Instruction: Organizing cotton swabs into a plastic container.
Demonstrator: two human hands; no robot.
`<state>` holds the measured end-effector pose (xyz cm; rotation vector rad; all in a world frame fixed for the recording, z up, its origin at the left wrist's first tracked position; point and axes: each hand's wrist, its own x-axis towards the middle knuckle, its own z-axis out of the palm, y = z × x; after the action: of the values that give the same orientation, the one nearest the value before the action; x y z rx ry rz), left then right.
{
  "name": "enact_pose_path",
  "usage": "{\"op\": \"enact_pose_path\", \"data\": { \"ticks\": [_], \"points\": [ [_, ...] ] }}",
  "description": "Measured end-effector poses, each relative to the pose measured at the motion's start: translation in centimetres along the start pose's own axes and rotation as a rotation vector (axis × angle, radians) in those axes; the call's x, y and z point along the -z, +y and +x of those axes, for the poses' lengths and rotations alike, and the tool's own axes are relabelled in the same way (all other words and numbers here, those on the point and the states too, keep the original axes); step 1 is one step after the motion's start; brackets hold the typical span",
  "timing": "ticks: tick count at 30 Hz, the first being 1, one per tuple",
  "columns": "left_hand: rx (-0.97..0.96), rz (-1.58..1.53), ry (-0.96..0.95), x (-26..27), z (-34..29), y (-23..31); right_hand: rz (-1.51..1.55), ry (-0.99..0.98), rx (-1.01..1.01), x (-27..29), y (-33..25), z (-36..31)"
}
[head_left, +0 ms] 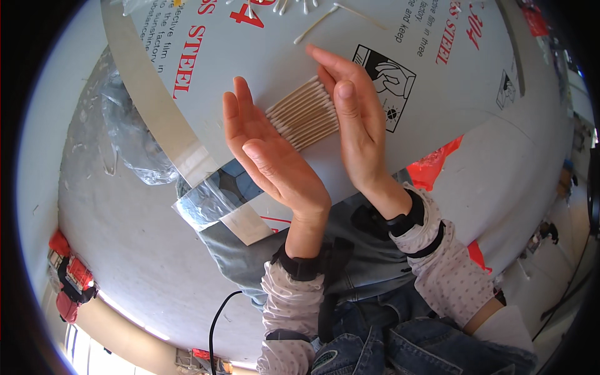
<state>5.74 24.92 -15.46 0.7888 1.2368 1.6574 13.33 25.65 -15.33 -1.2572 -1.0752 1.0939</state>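
Note:
A tidy row of several wooden-stemmed cotton swabs point(304, 114) lies side by side on a grey sheet-covered table point(275, 56) with red and black print. My left hand point(269, 153) stands on edge, fingers flat and together, pressed against the row's left ends. My right hand point(351, 122) stands the same way against the right ends, so the swabs sit squeezed between both palms. Neither hand grips anything. A few loose cotton swabs point(315, 24) lie farther up the sheet.
A crumpled clear plastic bag point(128, 134) lies at the left on the pale floor. A clear bag corner point(206, 203) hangs at the table's near edge over my denim lap. Red objects point(70, 275) sit low left, a red bag point(434, 165) at right, and a black cable point(219, 312) below.

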Motion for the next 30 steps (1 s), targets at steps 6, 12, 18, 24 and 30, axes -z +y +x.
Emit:
{"op": "enact_pose_path", "data": {
  "ticks": [6, 12, 18, 24, 30],
  "points": [
    [-0.211, 0.769, -0.157, 3.1, 1.6, 1.7, -0.073, 0.159, 0.195, 2.8, 0.1, -0.5],
    [-0.328, 1.097, -0.459, 3.5, 3.8, 2.1, 0.043, 0.178, 0.034, 3.8, -1.4, -3.9],
    [-0.368, 1.206, -0.623, 3.2, 4.7, 2.7, -0.052, 0.17, 0.005, 3.7, -1.5, -5.0],
    [-0.331, 1.288, -0.696, 2.6, 5.5, 3.2, 0.059, 0.137, -0.03, 3.4, -2.2, -4.9],
    [-0.451, 1.232, -0.639, 2.4, 4.5, 5.1, 0.175, 0.122, -0.181, 2.3, -3.6, -4.4]
  ]
}}
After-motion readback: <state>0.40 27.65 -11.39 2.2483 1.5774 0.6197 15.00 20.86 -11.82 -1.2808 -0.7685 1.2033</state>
